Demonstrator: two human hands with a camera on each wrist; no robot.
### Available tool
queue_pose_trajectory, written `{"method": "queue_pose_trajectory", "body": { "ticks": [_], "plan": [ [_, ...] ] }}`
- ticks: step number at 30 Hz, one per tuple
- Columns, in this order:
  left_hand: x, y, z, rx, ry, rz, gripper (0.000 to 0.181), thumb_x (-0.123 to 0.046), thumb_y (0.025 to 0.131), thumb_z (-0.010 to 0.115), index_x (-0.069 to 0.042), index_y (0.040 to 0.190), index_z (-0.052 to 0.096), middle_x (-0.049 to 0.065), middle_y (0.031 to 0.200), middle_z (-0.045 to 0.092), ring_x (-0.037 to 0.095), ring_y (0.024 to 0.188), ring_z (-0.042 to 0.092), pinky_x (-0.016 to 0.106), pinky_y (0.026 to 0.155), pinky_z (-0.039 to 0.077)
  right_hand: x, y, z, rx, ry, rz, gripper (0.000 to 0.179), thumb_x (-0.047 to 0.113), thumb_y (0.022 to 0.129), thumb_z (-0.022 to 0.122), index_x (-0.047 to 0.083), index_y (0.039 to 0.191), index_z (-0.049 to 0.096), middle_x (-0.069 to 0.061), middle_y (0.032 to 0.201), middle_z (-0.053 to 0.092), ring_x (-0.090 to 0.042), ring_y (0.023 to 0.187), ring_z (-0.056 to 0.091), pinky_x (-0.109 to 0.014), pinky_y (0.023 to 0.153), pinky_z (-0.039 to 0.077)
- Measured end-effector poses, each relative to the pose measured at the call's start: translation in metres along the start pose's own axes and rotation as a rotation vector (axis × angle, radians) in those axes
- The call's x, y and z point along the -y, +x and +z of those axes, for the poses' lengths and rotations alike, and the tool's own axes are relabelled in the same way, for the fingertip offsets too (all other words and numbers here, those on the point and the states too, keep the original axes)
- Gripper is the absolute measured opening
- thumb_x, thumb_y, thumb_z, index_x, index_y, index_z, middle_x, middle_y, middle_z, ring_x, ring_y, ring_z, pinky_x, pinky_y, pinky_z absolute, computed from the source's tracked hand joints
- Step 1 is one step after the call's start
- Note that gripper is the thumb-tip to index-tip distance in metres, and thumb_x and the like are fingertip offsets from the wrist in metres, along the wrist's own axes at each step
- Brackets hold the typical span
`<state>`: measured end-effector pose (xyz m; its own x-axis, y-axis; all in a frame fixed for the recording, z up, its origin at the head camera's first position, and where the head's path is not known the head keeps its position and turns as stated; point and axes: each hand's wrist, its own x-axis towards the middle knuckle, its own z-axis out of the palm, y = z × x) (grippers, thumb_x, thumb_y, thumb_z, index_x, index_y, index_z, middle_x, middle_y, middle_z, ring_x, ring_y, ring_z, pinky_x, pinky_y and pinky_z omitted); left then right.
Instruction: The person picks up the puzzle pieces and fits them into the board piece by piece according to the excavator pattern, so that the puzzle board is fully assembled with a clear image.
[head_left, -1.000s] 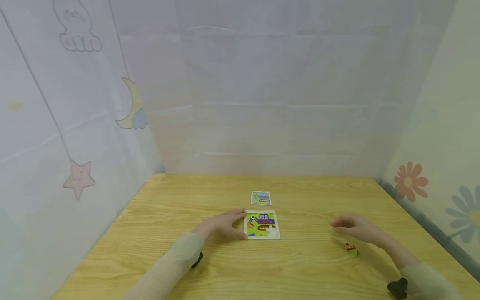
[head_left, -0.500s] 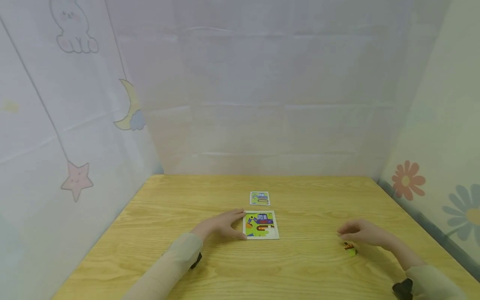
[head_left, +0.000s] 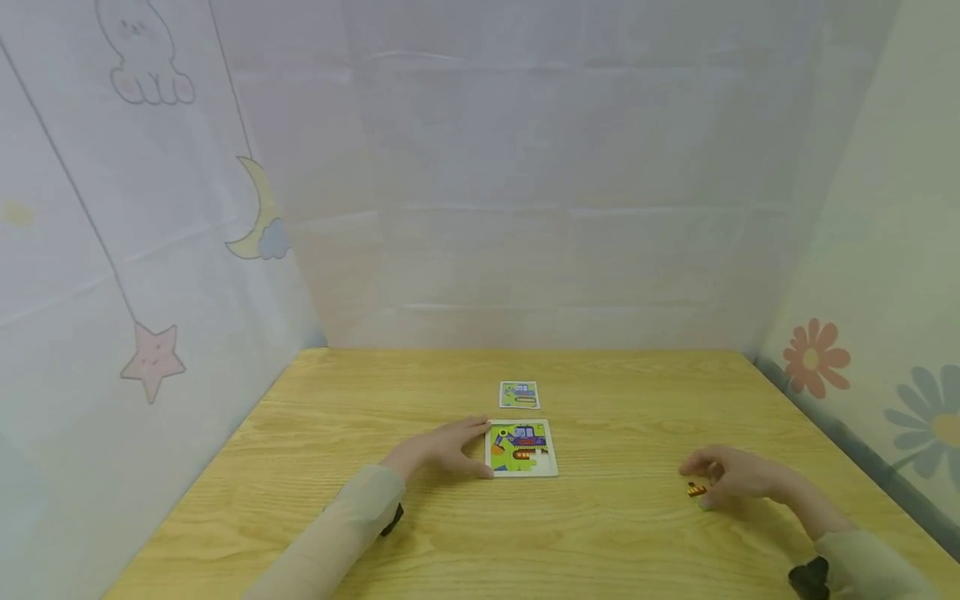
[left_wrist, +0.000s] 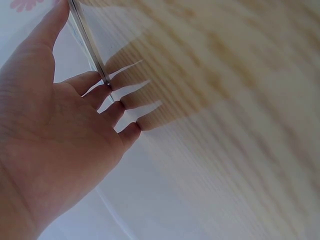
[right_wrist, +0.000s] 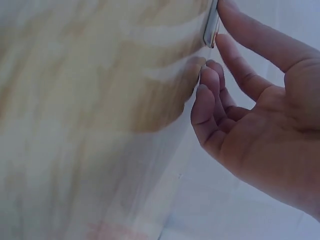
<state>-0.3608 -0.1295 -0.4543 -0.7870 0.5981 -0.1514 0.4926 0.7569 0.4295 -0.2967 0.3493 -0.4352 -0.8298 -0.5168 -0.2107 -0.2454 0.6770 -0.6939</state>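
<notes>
In the head view my left hand [head_left: 447, 446] rests at the left edge of a square jigsaw puzzle [head_left: 521, 448] with a white frame and an excavator picture. Its thumb touches the near left corner and its fingertips the far left one. The left wrist view has the frame's thin edge [left_wrist: 90, 45] by the fingers. Over to the right, my right hand [head_left: 738, 477] holds a small brown, yellow and green puzzle piece [head_left: 697, 490] between thumb and index finger, low at the tabletop. The right wrist view shows that piece's edge [right_wrist: 210, 32] between them, other fingers curled beneath.
A small picture card [head_left: 520, 395] of the same excavator lies just beyond the puzzle. All of it is on a wooden table [head_left: 360, 392], walled by pale printed cloth [head_left: 480, 208] at the back and both sides.
My right hand has come down and slightly nearer, from hovering beyond the loose puzzle piece to bringing thumb and index finger onto it. My left hand has stayed at the puzzle's edge.
</notes>
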Motion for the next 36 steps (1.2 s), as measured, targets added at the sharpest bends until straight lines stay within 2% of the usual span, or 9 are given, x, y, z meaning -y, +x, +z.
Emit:
{"method": "queue_pose_trajectory", "body": {
  "ticks": [3, 5, 8, 11, 16, 25, 30, 36],
  "plan": [
    [0.000, 0.000, 0.000, 0.000, 0.006, 0.001, 0.084, -0.051, 0.084, 0.064, -0.011, 0.148, 0.027, 0.008, 0.157, 0.019, 0.030, 0.144, 0.018, 0.047, 0.117, 0.019, 0.001, 0.001, 0.001, -0.016, -0.007, 0.008, 0.040, 0.017, 0.080, 0.073, 0.000, 0.113, 0.057, -0.020, 0.118, 0.058, -0.050, 0.111, 0.049, -0.054, 0.086, 0.048],
    [0.000, 0.001, 0.000, 0.000, 0.014, 0.000, 0.084, -0.051, 0.084, 0.064, -0.011, 0.148, 0.027, 0.008, 0.157, 0.019, 0.030, 0.144, 0.018, 0.047, 0.117, 0.019, 0.002, 0.003, 0.002, -0.027, -0.011, 0.017, 0.035, 0.017, 0.081, 0.073, 0.001, 0.108, 0.059, -0.015, 0.113, 0.060, -0.047, 0.110, 0.051, -0.055, 0.086, 0.047],
    [0.000, 0.001, 0.000, 0.000, 0.022, -0.001, 0.084, -0.052, 0.084, 0.063, -0.011, 0.149, 0.028, 0.008, 0.157, 0.020, 0.029, 0.144, 0.018, 0.046, 0.117, 0.020, 0.003, 0.005, 0.003, -0.038, -0.027, 0.028, 0.031, 0.019, 0.082, 0.072, 0.001, 0.103, 0.059, -0.009, 0.104, 0.061, -0.032, 0.100, 0.056, -0.045, 0.081, 0.048],
    [0.001, 0.001, 0.000, 0.000, 0.021, 0.001, 0.084, -0.052, 0.084, 0.063, -0.011, 0.148, 0.028, 0.008, 0.157, 0.020, 0.029, 0.144, 0.018, 0.047, 0.117, 0.020, 0.003, 0.007, 0.005, -0.058, -0.038, 0.030, 0.028, 0.021, 0.084, 0.070, 0.001, 0.101, 0.059, -0.006, 0.093, 0.059, -0.014, 0.083, 0.052, -0.029, 0.069, 0.044],
    [0.002, 0.001, 0.000, 0.001, 0.019, 0.007, 0.084, -0.052, 0.084, 0.063, -0.011, 0.148, 0.027, 0.008, 0.157, 0.019, 0.030, 0.144, 0.018, 0.047, 0.117, 0.019, 0.003, 0.009, 0.008, -0.093, -0.007, 0.019, 0.029, 0.021, 0.084, 0.069, 0.000, 0.101, 0.059, -0.002, 0.077, 0.052, -0.006, 0.062, 0.043, -0.022, 0.053, 0.037],
    [0.002, 0.001, 0.001, 0.001, 0.003, 0.005, 0.085, -0.051, 0.084, 0.064, -0.010, 0.148, 0.027, 0.009, 0.157, 0.019, 0.030, 0.144, 0.018, 0.047, 0.117, 0.019, 0.004, 0.010, 0.006, -0.033, 0.041, -0.020, 0.043, 0.013, 0.081, 0.072, -0.004, 0.115, 0.053, -0.005, 0.082, 0.046, -0.010, 0.072, 0.043, -0.024, 0.060, 0.035],
    [0.003, 0.002, 0.001, -0.001, 0.012, 0.007, 0.085, -0.052, 0.084, 0.064, -0.011, 0.149, 0.027, 0.008, 0.157, 0.019, 0.030, 0.144, 0.018, 0.046, 0.117, 0.020, 0.005, 0.010, 0.006, -0.027, 0.001, -0.017, 0.050, 0.016, 0.081, 0.072, -0.001, 0.124, 0.052, -0.006, 0.086, 0.046, -0.010, 0.073, 0.043, -0.026, 0.057, 0.034],
    [0.003, 0.003, 0.002, 0.000, 0.016, 0.010, 0.084, -0.052, 0.084, 0.063, -0.011, 0.148, 0.028, 0.008, 0.157, 0.020, 0.029, 0.144, 0.018, 0.046, 0.117, 0.020, 0.007, 0.010, 0.007, -0.041, -0.016, 0.010, 0.046, 0.017, 0.080, 0.073, 0.000, 0.119, 0.053, -0.008, 0.089, 0.046, -0.016, 0.078, 0.042, -0.028, 0.062, 0.036]
  ]
}}
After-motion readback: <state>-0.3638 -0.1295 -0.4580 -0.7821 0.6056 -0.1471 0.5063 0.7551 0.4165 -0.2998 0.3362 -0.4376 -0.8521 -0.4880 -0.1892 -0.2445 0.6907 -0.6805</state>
